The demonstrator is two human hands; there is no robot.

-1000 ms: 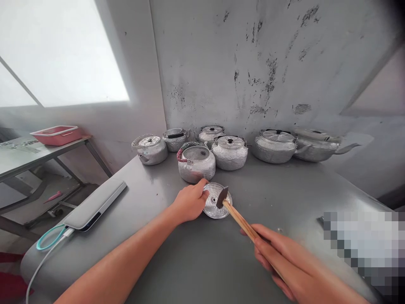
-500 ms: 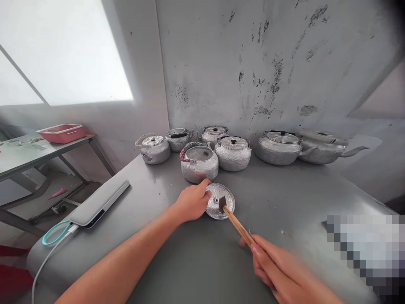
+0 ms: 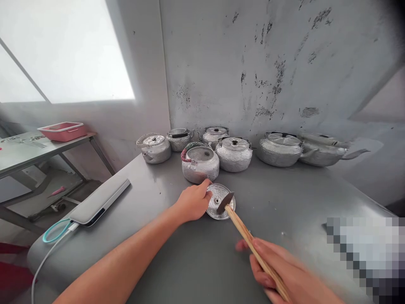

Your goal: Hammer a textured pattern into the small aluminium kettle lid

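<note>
A round hammered aluminium lid (image 3: 218,200) lies flat on the grey metal table (image 3: 196,257), with a small hole at its centre. My left hand (image 3: 192,202) is closed on the lid's left rim, thumb on top. My right hand (image 3: 281,272) grips the wooden handle of a small hammer (image 3: 225,202). The dark hammer head hangs just over the lid's right half. Right behind the lid stands a lidless kettle (image 3: 200,163) with a red-and-grey wrapped handle.
Several more aluminium kettles (image 3: 234,153) line the wall (image 3: 278,149). A white power bank (image 3: 99,200) with a teal cable lies at the table's left edge. A second table with a pink tray (image 3: 62,130) stands at far left. A pixelated patch covers the right corner.
The hammer head dropped onto the lid, then lifted slightly again. My right hand slid lower and nearer. My left hand kept its hold on the lid's rim.
</note>
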